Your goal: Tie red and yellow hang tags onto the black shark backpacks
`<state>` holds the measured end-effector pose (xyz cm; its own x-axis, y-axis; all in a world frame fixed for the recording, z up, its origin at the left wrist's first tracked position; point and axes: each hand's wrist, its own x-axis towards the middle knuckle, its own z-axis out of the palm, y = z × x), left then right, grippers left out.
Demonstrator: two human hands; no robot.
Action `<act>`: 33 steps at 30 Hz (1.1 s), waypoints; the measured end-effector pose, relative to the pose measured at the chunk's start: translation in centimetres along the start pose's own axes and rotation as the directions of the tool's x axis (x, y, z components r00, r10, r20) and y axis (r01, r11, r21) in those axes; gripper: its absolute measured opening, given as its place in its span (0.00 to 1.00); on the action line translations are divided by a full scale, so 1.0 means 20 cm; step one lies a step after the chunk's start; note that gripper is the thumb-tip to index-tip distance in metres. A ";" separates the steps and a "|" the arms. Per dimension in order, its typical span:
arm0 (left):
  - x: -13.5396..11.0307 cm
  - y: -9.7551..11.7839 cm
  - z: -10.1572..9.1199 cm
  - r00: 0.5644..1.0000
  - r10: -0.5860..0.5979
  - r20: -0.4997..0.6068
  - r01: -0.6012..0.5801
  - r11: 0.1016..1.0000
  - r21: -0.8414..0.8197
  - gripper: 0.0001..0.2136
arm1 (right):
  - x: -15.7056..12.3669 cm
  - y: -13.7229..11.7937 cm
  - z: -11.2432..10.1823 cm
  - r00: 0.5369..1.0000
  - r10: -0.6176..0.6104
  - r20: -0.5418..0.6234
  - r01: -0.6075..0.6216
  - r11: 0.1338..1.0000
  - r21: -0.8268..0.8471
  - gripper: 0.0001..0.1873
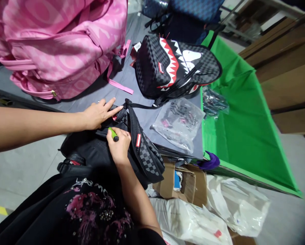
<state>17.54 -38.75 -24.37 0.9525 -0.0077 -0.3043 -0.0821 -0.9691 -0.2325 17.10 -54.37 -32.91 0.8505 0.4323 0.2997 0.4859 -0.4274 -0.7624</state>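
Observation:
A black backpack point(91, 149) with grey checkered panels and a small red label lies against my body at the table's near edge. My left hand point(98, 114) rests on its upper part with fingers spread. Lower down, my right hand point(119, 144) is closed around a small lime-green tool point(113, 134) with a black end. The tool's working tip is hidden against the bag, so its exact kind cannot be made out. A black strap point(142, 106) runs from the bag across the grey table point(119, 80).
A large pink backpack point(62, 47) stands at the left; a checkered shark-mouth backpack point(178, 66) lies ahead. A clear plastic bag point(179, 122) sits near a green fabric bin point(249, 112) at the right. Cardboard boxes point(200, 185) and white plastic sacks point(193, 217) are on the floor below.

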 end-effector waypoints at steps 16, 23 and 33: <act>-0.10 -0.05 -0.02 0.968 -0.203 0.145 0.229 0.953 -0.198 0.48 | 0.01 0.07 -0.05 0.999 -0.043 0.020 0.040 0.992 0.120 0.10; -0.07 -0.11 0.03 0.975 -0.177 0.134 0.209 0.934 -0.288 0.50 | 0.03 0.03 -0.08 0.993 0.044 0.108 -0.061 0.986 0.156 0.09; -0.07 -0.12 0.06 0.982 -0.169 0.080 0.186 0.928 -0.323 0.48 | 0.03 -0.02 0.06 0.998 -0.059 -0.024 0.061 0.997 0.050 0.08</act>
<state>16.10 -36.11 -24.50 0.9261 0.1757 -0.3338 0.1953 -0.9804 0.0257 17.25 -53.00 -33.04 0.8247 0.4376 0.3582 0.5259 -0.3604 -0.7704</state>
